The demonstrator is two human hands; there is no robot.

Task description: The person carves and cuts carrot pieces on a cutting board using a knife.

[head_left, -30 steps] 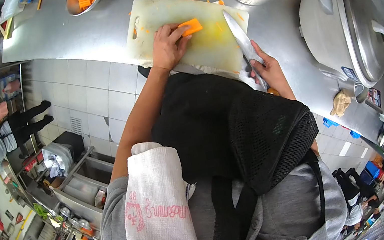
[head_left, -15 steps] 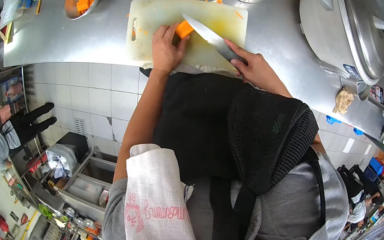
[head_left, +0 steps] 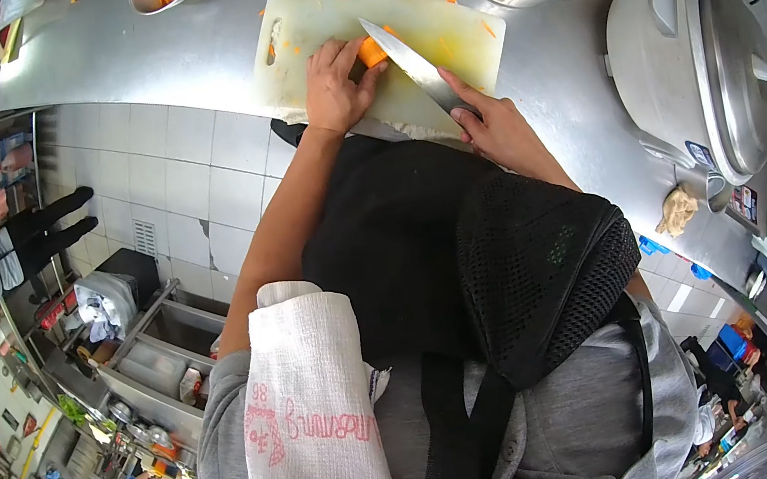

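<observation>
The knife (head_left: 413, 66) is glossy metal — cutting board (head_left: 316, 19) smooth plastic, towel (head_left: 303, 375) rough cloth.

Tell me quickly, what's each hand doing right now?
Left hand: closed on an orange carrot piece, steadying it on the cutting board.
Right hand: closed around the knife.

Knife (head_left: 410, 64) aslant over orange carrot block (head_left: 370, 52)
</observation>
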